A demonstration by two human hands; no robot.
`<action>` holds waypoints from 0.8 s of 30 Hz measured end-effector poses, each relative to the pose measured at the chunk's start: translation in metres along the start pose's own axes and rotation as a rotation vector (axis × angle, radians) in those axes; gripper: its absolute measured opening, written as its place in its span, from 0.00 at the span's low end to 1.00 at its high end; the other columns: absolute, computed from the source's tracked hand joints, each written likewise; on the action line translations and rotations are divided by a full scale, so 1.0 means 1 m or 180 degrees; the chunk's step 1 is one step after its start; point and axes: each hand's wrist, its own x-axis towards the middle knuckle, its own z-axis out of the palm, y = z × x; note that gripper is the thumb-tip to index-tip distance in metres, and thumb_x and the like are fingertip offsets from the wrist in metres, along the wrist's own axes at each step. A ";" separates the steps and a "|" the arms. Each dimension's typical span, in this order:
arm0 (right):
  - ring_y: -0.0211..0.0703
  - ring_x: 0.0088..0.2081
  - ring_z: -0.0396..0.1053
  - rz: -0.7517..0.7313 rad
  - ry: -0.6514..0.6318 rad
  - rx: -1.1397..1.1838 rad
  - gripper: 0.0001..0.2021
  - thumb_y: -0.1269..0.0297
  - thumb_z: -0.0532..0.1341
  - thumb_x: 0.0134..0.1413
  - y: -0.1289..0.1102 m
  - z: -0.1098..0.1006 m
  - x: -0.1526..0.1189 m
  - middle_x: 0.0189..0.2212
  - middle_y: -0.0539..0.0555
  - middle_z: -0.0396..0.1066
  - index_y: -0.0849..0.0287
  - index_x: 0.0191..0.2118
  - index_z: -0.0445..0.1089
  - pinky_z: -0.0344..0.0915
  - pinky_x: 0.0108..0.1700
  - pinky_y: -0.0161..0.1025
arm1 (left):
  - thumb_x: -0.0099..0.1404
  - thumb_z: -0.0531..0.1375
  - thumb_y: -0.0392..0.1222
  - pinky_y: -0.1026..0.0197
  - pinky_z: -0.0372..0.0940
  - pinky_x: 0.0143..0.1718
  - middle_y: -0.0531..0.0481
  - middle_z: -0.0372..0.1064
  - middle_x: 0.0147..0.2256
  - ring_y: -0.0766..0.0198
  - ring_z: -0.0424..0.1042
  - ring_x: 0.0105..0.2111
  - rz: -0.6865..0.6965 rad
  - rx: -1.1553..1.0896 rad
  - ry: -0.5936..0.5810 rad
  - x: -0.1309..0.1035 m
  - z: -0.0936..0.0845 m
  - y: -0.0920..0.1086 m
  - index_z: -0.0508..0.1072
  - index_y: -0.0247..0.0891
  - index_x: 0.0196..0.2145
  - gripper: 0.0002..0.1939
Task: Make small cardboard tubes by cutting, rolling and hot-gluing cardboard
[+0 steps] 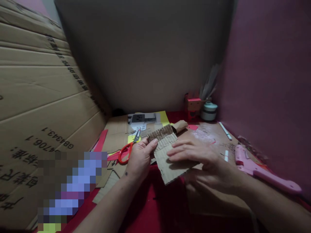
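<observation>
A piece of corrugated cardboard (pixel 163 158) is tilted above the red-covered table, its ridges bare near the top where the surface paper is peeled off. My left hand (pixel 143 152) pinches its upper left edge, thumb on the face. Across the right part of the same cardboard lie the stretched fingers of my right hand (pixel 199 157); its lower fingers are blurred. Red-handled scissors (pixel 125 153) rest just left of my left hand, blades pointing away. Behind the cardboard sits a curled brown strip (pixel 181 125).
A large printed carton (pixel 36 97) rises on the left, a purple wall (pixel 267 81) on the right. A pink glue gun (pixel 269 174), white pens (pixel 225 130), a pale blue jar (pixel 209 111) and a small cardboard figure (pixel 193 105) stand or lie rightward. Flat cardboard (pixel 116 127) lies back left.
</observation>
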 end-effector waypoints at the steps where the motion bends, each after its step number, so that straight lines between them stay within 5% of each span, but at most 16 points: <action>1: 0.47 0.50 0.65 0.0050 0.0063 0.0229 0.14 0.69 0.61 0.52 0.001 0.004 0.000 0.43 0.53 0.72 0.51 0.45 0.71 0.59 0.54 0.48 | 0.58 0.61 0.39 0.58 0.68 0.34 0.45 0.76 0.34 0.60 0.75 0.30 0.0011 0.0008 -0.0037 -0.001 0.000 -0.001 0.72 0.33 0.43 0.15; 9: 0.39 0.32 0.70 0.1462 0.0982 0.1949 0.03 0.66 0.65 0.47 0.021 0.021 0.002 0.28 0.51 0.73 0.58 0.31 0.74 0.65 0.41 0.41 | 0.57 0.61 0.37 0.55 0.65 0.46 0.45 0.75 0.42 0.56 0.72 0.42 0.0205 0.0499 -0.0267 -0.010 0.006 0.000 0.76 0.37 0.41 0.13; 18: 0.36 0.27 0.67 0.1852 0.1033 0.2879 0.07 0.72 0.64 0.38 0.026 0.021 0.007 0.25 0.51 0.71 0.62 0.30 0.72 0.65 0.30 0.34 | 0.57 0.55 0.28 0.59 0.66 0.46 0.52 0.75 0.41 0.59 0.71 0.44 0.0831 0.1499 -0.0516 -0.016 0.006 0.000 0.78 0.45 0.38 0.17; 24: 0.41 0.25 0.70 0.2552 0.0935 0.2844 0.09 0.75 0.61 0.34 0.030 0.016 0.006 0.25 0.56 0.73 0.67 0.28 0.73 0.68 0.26 0.37 | 0.59 0.58 0.32 0.53 0.66 0.47 0.45 0.72 0.44 0.56 0.70 0.45 0.1621 0.2040 -0.1238 -0.015 0.006 -0.004 0.75 0.42 0.43 0.15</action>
